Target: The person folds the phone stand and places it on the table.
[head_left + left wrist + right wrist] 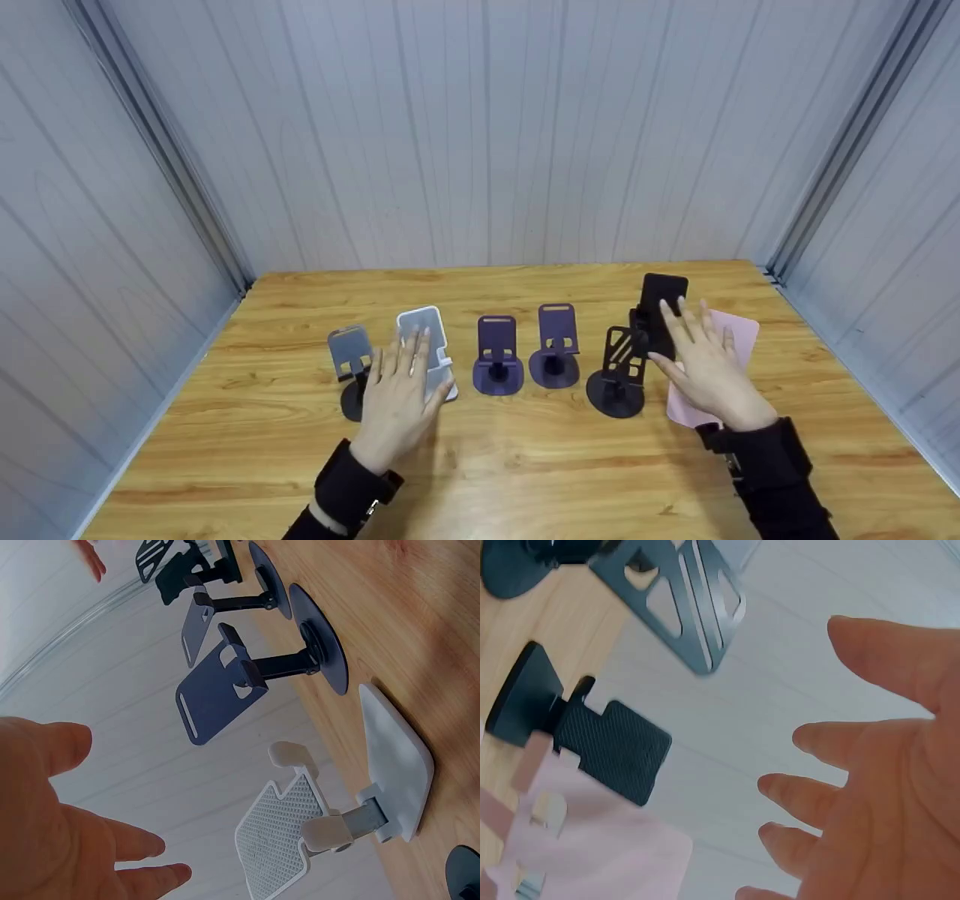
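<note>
- Two purple stands (497,331), round-based, on wood-grain table (517,469)
- Two black stands (664,286): one slatted, one ribbed
- One white stand (414,321), mesh-textured
- One pink stand (740,335), one grey stand (349,345)
- Left hand (396,409): fingers straight, near white stand
- Right hand (709,371): fingers spread, near pink stand

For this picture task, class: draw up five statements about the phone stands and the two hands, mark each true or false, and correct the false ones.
1. Two purple phone stands stand side by side between the hands. True.
2. The left hand grips the white phone stand. False: its fingers are extended, and the left wrist view shows it apart from that stand.
3. In the head view, the pink phone stand is farthest to the right. True.
4. The slotted phone stand is white. False: it is black.
5. The right hand has its fingers spread and holds nothing. True.
</note>
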Demonstrator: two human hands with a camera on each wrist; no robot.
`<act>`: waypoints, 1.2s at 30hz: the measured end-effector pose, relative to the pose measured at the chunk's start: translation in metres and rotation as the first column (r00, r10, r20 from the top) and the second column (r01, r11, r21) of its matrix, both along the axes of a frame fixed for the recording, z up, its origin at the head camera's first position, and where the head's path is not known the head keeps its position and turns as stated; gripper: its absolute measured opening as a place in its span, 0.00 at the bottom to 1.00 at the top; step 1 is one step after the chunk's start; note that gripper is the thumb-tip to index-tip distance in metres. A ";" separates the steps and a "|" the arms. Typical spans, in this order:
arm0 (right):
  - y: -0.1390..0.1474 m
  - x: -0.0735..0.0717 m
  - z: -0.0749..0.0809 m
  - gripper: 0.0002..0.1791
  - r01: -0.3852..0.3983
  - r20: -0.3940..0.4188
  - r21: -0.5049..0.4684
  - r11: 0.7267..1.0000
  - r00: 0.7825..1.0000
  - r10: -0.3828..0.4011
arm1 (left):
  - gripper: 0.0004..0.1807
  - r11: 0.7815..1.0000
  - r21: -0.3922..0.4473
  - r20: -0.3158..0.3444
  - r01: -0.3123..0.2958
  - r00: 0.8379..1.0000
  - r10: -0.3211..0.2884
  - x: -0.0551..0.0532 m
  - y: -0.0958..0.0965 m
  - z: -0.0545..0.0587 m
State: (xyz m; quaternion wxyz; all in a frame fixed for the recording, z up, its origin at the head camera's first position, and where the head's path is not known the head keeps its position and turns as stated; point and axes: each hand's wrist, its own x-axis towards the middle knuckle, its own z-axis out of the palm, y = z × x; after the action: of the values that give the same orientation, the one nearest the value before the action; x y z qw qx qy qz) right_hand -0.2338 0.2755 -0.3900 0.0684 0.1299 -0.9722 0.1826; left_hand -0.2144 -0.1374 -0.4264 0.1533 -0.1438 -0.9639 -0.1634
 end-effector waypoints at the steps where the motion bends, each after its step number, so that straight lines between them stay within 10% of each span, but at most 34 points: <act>1: 0.003 0.000 0.001 0.42 0.001 0.008 -0.010 1.000 1.000 -0.001 | 0.40 1.000 0.000 -0.001 -0.002 1.000 0.002 0.000 0.000 0.000; 15: 0.058 -0.018 0.003 0.47 0.059 -0.042 -0.130 0.990 0.997 -0.065 | 0.41 0.999 -0.006 -0.042 0.052 0.998 -0.052 0.002 0.015 -0.007; 23: 0.091 -0.031 -0.015 0.38 0.105 -0.104 -0.379 0.920 0.982 -0.155 | 0.40 0.997 -0.020 -0.056 0.075 0.996 -0.076 0.001 0.027 -0.013; 30: 0.107 -0.039 -0.029 0.25 0.172 0.058 -0.653 0.737 0.982 -0.178 | 0.40 0.995 -0.017 -0.048 0.099 0.994 -0.100 0.000 0.036 -0.016; 36: 0.115 -0.045 -0.035 0.12 0.185 0.183 -0.858 0.480 0.982 -0.052 | 0.40 0.994 -0.002 -0.017 0.110 0.994 -0.110 -0.004 0.041 -0.016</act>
State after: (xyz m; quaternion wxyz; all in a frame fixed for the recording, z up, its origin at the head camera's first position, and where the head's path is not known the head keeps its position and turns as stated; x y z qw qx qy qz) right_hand -0.2784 0.3908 -0.4253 0.0728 -0.0023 -0.7549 0.6518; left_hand -0.2179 -0.0968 -0.4427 0.1523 -0.1982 -0.9533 -0.1697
